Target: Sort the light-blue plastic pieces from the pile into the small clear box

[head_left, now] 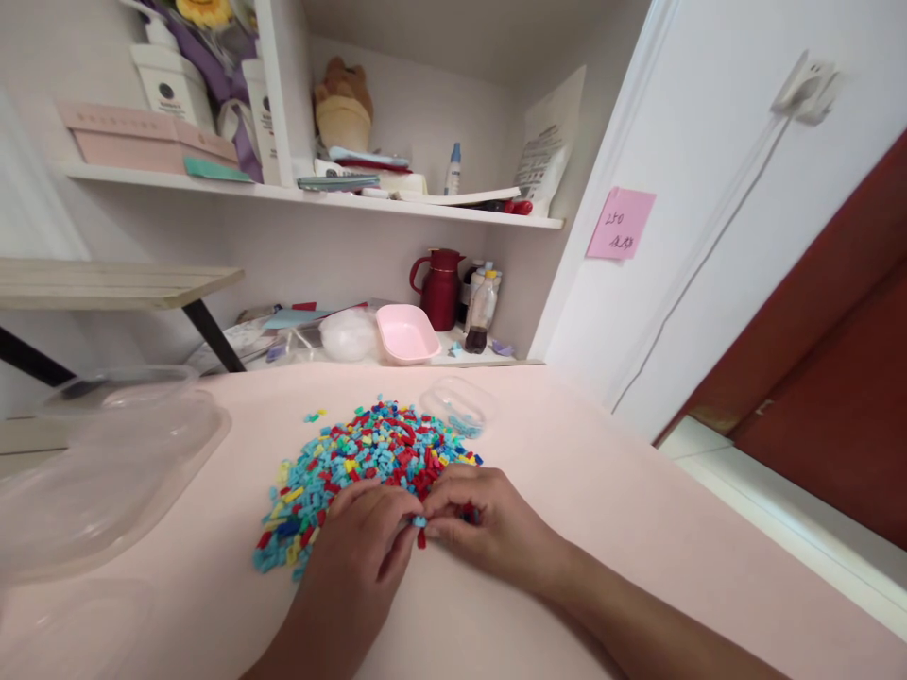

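Observation:
A heap of small toy building bricks in light blue, red, yellow, green and dark blue lies on the pink tabletop. At its near edge my left hand is closed, thumb and forefinger pinching a tiny light blue building brick. My right hand meets it from the right, its thumb and fingertips pressed together at the same brick. Just below the fingertips shows a red brick; whether it is joined to the blue one I cannot tell. Fingers partly hide the heap's front.
Behind the heap sits a clear plastic tub with some light blue bricks. Large clear plastic containers stand at the left. A pink basin, a dark red jug and a bottle are at the back, below a loaded shelf.

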Motion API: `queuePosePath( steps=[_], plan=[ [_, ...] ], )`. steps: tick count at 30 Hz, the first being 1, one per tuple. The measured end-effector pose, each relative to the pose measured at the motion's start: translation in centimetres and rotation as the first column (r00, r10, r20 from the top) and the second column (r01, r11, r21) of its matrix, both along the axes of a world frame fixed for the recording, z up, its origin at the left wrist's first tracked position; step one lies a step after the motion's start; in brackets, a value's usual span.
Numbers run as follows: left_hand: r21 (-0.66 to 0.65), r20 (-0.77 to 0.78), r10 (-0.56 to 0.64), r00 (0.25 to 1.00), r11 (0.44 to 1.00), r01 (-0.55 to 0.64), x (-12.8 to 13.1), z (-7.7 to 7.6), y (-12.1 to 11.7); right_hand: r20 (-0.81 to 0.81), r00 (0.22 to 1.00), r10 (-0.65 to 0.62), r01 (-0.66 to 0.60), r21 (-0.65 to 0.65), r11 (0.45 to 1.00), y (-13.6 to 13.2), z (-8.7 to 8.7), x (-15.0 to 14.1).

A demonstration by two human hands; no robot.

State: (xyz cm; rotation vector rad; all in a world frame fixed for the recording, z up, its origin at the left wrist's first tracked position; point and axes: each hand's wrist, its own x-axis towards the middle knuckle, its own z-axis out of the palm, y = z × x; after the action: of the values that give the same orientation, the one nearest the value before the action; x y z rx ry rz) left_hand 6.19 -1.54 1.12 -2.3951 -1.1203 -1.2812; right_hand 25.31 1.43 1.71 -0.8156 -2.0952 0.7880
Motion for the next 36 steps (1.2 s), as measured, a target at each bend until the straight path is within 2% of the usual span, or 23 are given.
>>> queuePosePath(
  steps=[6, 9, 13, 17, 23, 30, 33, 36],
  plan=[
    [-0.025, -0.019, 0.027, 0.999, 0.999, -0.027, 0.0, -0.3, -0.1, -0.004, 1.0, -0.014, 0.014, 0.065, 0.998, 0.0, 0.6, 0.1],
    [0.032, -0.005, 0.057, 0.998, 0.998, -0.056, -0.2, -0.9, 0.2, -0.067, 0.983, -0.168, 0.176, 0.121, 0.977, 0.7, 1.5, 1.2],
    [0.044, 0.058, 0.081, 0.995, 0.996, -0.084, -0.7, -1.7, 0.6, -0.2, 0.88, -0.431, 0.459, 0.122, 0.88, 2.6, 1.9, 3.5],
    [0.024, 0.121, 0.082, 0.989, 0.996, -0.086, -0.9, -1.6, 0.6, -0.262, 0.799, -0.541, 0.573, 0.061, 0.817, 4.6, 0.9, 5.3],
    [0.05, 0.16, 0.093, 0.983, 0.994, -0.102, -0.9, -1.4, 0.6, -0.249, 0.758, -0.603, 0.628, 0.032, 0.777, 6.6, -0.5, 6.4],
    [0.023, 0.148, 0.087, 0.985, 0.996, -0.091, -1.0, -1.5, 0.8, -0.238, 0.757, -0.608, 0.615, -0.052, 0.787, 6.6, -0.2, 6.7],
    [0.014, 0.158, 0.103, 0.982, 0.994, -0.106, -1.0, -1.4, 0.9, -0.252, 0.784, -0.568, 0.573, -0.061, 0.818, 5.7, 0.1, 6.1],
    [-0.003, 0.178, 0.103, 0.979, 0.995, -0.104, -1.0, -1.1, 0.8, -0.196, 0.871, -0.45, 0.452, -0.037, 0.891, 4.3, 0.6, 4.8]
  ],
)
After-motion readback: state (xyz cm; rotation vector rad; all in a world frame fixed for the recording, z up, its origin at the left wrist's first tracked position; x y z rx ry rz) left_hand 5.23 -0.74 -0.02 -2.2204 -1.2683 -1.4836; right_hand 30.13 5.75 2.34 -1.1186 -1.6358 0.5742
